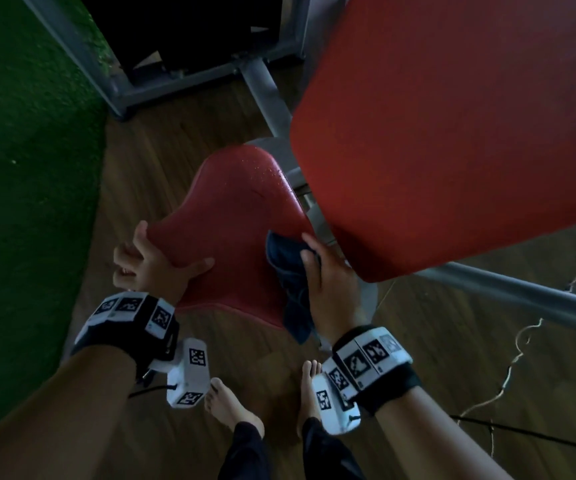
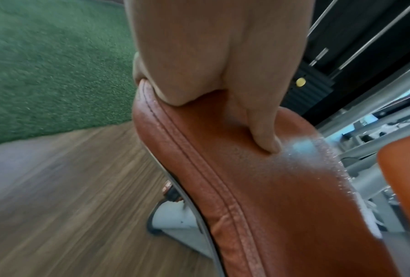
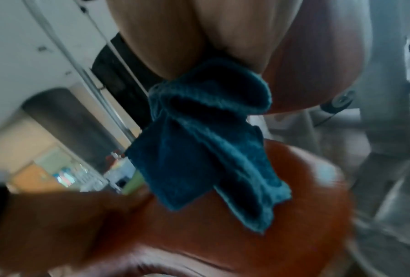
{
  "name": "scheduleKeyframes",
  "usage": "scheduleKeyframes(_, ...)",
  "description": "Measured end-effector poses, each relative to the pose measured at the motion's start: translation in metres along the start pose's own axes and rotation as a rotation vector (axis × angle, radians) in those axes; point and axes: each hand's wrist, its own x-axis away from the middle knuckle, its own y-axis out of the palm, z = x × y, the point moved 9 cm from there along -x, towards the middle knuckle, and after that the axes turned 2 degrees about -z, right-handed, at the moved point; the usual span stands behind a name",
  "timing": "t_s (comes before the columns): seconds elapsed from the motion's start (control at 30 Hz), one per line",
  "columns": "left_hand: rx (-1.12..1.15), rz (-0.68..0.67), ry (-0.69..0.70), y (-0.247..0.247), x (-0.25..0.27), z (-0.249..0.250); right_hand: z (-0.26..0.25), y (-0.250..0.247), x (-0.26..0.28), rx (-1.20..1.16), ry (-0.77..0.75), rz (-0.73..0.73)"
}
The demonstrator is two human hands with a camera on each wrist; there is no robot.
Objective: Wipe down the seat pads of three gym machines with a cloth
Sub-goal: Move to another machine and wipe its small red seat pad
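A red padded seat (image 1: 234,216) of a gym machine sits low in the middle of the head view, with water droplets near its far end. My left hand (image 1: 148,261) grips the seat's near left corner, thumb on top and fingers curled under the edge; the left wrist view shows the thumb (image 2: 263,131) pressing into the seat pad (image 2: 282,196). My right hand (image 1: 321,268) holds a dark blue cloth (image 1: 288,271) at the seat's right side. In the right wrist view the cloth (image 3: 206,150) hangs bunched from the fingers just above the red pad (image 3: 282,234).
A large red back pad (image 1: 452,126) overhangs the seat on the right. Grey steel frame tubes (image 1: 265,88) run behind and beside the seat. Green turf (image 1: 27,150) borders the wooden floor (image 1: 162,157) at left. A light cord (image 1: 508,362) trails at right. My bare feet (image 1: 231,407) stand below.
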Motion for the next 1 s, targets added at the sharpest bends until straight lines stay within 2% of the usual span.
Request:
scheduleKeyframes(0.07, 0.005, -0.031, -0.002, 0.003, -0.002, -0.002, -0.023, -0.007, -0.005, -0.169, -0.023, -0.006)
scheduleKeyframes(0.17, 0.023, -0.059, -0.008, 0.004, -0.005, -0.006, -0.050, -0.010, -0.010, -0.347, -0.093, -0.102)
scheduleKeyframes(0.27, 0.016, -0.091, -0.017, 0.005, -0.007, -0.007, -0.035, -0.003, -0.006, -0.237, -0.069, -0.152)
scheduleKeyframes(0.37, 0.022, -0.128, -0.043, 0.007, -0.007, -0.009, -0.001, -0.009, 0.002, -0.113, 0.026, -0.109)
scheduleKeyframes(0.47, 0.023, -0.125, -0.042, 0.007, -0.008, -0.008, 0.020, -0.017, 0.012, -0.112, 0.107, -0.127)
scheduleKeyframes(0.53, 0.026, -0.127, -0.035, 0.007, -0.008, -0.008, 0.022, -0.018, 0.019, -0.043, 0.040, -0.130)
scheduleKeyframes(0.6, 0.029, -0.131, -0.033, 0.007, -0.009, -0.008, 0.019, -0.015, 0.024, 0.142, -0.083, -0.128)
scheduleKeyframes(0.67, 0.035, -0.140, -0.040, 0.008, -0.010, -0.009, 0.020, -0.007, 0.025, 0.208, -0.116, -0.163)
scheduleKeyframes(0.73, 0.035, -0.138, -0.036, 0.008, -0.011, -0.009, 0.019, 0.002, 0.020, 0.148, -0.065, -0.237)
scheduleKeyframes(0.83, 0.031, -0.120, -0.023, 0.008, -0.011, -0.010, 0.010, 0.011, 0.004, 0.092, -0.021, -0.226)
scheduleKeyframes(0.93, 0.025, -0.123, -0.027, 0.008, -0.012, -0.010, 0.010, 0.036, -0.015, -0.073, 0.114, -0.322)
scheduleKeyframes(1.0, 0.025, -0.148, -0.044, 0.010, -0.012, -0.010, 0.012, 0.055, -0.023, 0.028, 0.167, -0.393)
